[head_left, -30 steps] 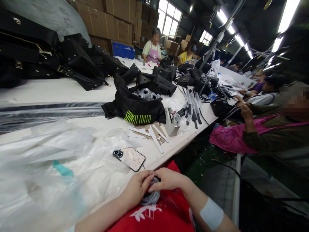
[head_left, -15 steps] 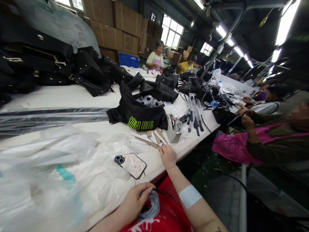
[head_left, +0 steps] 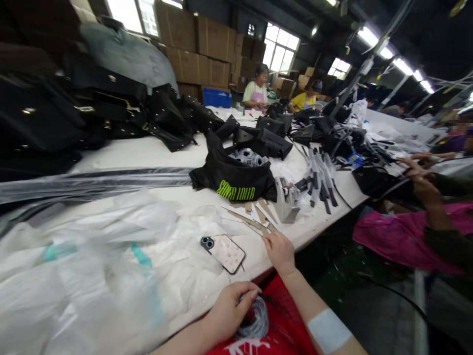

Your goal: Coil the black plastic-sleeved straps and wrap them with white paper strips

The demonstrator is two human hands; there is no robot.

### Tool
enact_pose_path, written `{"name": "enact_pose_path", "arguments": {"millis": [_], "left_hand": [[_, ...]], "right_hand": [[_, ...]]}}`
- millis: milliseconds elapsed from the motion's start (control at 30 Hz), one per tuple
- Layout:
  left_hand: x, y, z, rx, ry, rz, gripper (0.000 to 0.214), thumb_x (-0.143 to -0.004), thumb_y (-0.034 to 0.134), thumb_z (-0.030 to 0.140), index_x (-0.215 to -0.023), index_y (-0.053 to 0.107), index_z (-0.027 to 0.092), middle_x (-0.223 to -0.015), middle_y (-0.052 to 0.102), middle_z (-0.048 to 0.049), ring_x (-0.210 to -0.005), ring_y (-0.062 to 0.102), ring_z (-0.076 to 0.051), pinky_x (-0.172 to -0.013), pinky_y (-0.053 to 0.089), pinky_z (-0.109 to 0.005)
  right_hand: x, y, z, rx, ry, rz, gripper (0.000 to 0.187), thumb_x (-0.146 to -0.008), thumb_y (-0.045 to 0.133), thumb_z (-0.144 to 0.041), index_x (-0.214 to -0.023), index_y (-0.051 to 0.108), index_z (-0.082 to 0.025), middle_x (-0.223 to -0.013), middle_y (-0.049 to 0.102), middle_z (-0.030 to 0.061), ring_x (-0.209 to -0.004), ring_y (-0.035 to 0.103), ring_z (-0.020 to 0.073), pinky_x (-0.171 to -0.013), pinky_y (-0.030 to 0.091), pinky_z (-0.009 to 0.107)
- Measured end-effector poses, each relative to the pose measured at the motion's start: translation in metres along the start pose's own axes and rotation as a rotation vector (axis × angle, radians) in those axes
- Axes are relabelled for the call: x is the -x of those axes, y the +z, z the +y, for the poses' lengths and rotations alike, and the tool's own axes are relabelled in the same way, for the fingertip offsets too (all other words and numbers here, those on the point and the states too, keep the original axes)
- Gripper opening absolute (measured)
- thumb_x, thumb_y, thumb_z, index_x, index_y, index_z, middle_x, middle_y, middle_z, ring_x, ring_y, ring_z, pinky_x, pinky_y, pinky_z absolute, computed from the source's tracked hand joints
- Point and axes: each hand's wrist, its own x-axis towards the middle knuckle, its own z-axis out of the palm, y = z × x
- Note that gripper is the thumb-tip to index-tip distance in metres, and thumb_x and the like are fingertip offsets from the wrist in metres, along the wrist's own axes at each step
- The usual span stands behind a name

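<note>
My left hand (head_left: 232,309) is closed around a bundle of grey cord (head_left: 258,323) held low against my red garment (head_left: 275,333). My right hand (head_left: 280,251) reaches out to the table edge, its fingertips pinched on the end of a thin cardboard strip (head_left: 248,220) from a small pile of strips (head_left: 260,214). A phone (head_left: 223,253) in a pale patterned case lies face down just left of that hand. Behind the strips stand a tape dispenser (head_left: 286,202) and a black fabric bag (head_left: 236,177) with green lettering, holding grey rolls.
Crumpled clear plastic sheeting (head_left: 92,266) covers the near left of the white table (head_left: 140,153). Black handbags (head_left: 111,108) pile up at the back left, grey straps (head_left: 320,177) lie further right. Other people sit at the right (head_left: 424,222) and at the far end (head_left: 258,91).
A second ago both hands were together on the grey cord at my lap. My right hand left it and reached forward to the cardboard strips; the view has shifted a little.
</note>
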Motion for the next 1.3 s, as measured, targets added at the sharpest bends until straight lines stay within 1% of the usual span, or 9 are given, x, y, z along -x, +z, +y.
{"name": "enact_pose_path", "arguments": {"millis": [67, 200, 300, 367, 533, 733, 967, 1133, 1300], "left_hand": [[0.0, 0.001, -0.002, -0.01, -0.019, 0.009, 0.035, -0.088, 0.046, 0.038, -0.096, 0.074, 0.018, -0.089, 0.075, -0.0051, -0.083, 0.066, -0.019, -0.08, 0.049, -0.026], [-0.006, 0.001, -0.012, -0.023, -0.007, -0.025, 0.037, -0.086, 0.048, 0.043, -0.098, 0.075, 0.02, -0.092, 0.075, -0.0053, -0.084, 0.066, -0.02, -0.078, 0.049, -0.026], [-0.011, -0.001, -0.016, -0.022, -0.004, -0.081, 0.041, -0.085, 0.048, 0.048, -0.099, 0.075, 0.021, -0.092, 0.076, -0.0061, -0.083, 0.067, -0.021, -0.075, 0.049, -0.027], [-0.011, 0.0, -0.015, -0.021, -0.006, -0.088, 0.041, -0.085, 0.048, 0.048, -0.099, 0.075, 0.02, -0.092, 0.076, -0.0065, -0.083, 0.067, -0.022, -0.074, 0.049, -0.027], [-0.003, 0.005, -0.004, 0.002, -0.034, 0.001, 0.034, -0.087, 0.047, 0.039, -0.096, 0.073, 0.019, -0.09, 0.075, -0.0047, -0.083, 0.065, -0.02, -0.078, 0.049, -0.026], [-0.002, 0.0, 0.004, 0.027, 0.018, -0.004, 0.034, -0.09, 0.045, 0.039, -0.097, 0.071, 0.019, -0.093, 0.074, -0.0037, -0.088, 0.065, -0.019, -0.085, 0.048, -0.026], [-0.003, -0.001, 0.003, 0.009, 0.031, -0.009, 0.032, -0.09, 0.046, 0.039, -0.097, 0.071, 0.021, -0.092, 0.074, -0.0029, -0.086, 0.065, -0.019, -0.084, 0.048, -0.027], [-0.004, 0.0, 0.0, 0.0, 0.019, -0.016, 0.032, -0.091, 0.045, 0.039, -0.099, 0.07, 0.021, -0.094, 0.074, -0.0027, -0.087, 0.065, -0.019, -0.085, 0.048, -0.028], [-0.006, -0.002, -0.002, 0.002, 0.03, -0.016, 0.03, -0.091, 0.046, 0.04, -0.099, 0.07, 0.022, -0.095, 0.074, -0.0019, -0.09, 0.065, -0.019, -0.087, 0.048, -0.027]], "right_hand": [[0.0, 0.002, 0.001, 0.028, -0.057, 0.043, 0.023, -0.093, 0.049, -0.025, -0.079, 0.066, -0.021, -0.078, 0.065, 0.0074, -0.081, 0.059, 0.0222, -0.075, 0.039, 0.032], [0.009, 0.017, 0.005, -0.021, -0.167, 0.044, 0.026, -0.093, 0.048, -0.026, -0.074, 0.065, -0.024, -0.075, 0.065, 0.0068, -0.076, 0.06, 0.0216, -0.07, 0.04, 0.033], [0.016, 0.029, 0.011, -0.101, -0.181, 0.052, 0.02, -0.092, 0.052, -0.031, -0.079, 0.067, -0.025, -0.078, 0.065, 0.0061, -0.075, 0.061, 0.0205, -0.07, 0.042, 0.032], [0.017, 0.032, 0.014, -0.126, -0.171, 0.047, 0.019, -0.091, 0.054, -0.033, -0.082, 0.068, -0.025, -0.079, 0.065, 0.0061, -0.076, 0.06, 0.0204, -0.071, 0.043, 0.032], [0.014, 0.019, 0.009, -0.125, -0.118, 0.005, 0.018, -0.091, 0.055, -0.03, -0.083, 0.069, -0.022, -0.081, 0.065, 0.0065, -0.081, 0.06, 0.0206, -0.076, 0.043, 0.031], [0.014, 0.011, -0.003, -0.041, -0.072, -0.039, 0.015, -0.092, 0.055, -0.026, -0.089, 0.068, -0.019, -0.088, 0.065, 0.0072, -0.086, 0.057, 0.0198, -0.079, 0.041, 0.028], [0.008, 0.005, -0.008, 0.089, -0.12, -0.123, 0.021, -0.094, 0.047, -0.021, -0.086, 0.066, -0.018, -0.085, 0.064, 0.0079, -0.084, 0.055, 0.0204, -0.077, 0.039, 0.03], [0.005, 0.001, -0.008, 0.105, -0.109, -0.169, 0.015, -0.093, 0.053, -0.03, -0.091, 0.064, -0.02, -0.089, 0.064, 0.0074, -0.086, 0.055, 0.0212, -0.076, 0.039, 0.03], [0.007, 0.002, -0.011, 0.159, -0.128, -0.191, 0.022, -0.096, 0.045, -0.027, -0.085, 0.062, -0.02, -0.089, 0.063, 0.0081, -0.086, 0.054, 0.0209, -0.073, 0.038, 0.03]]}}
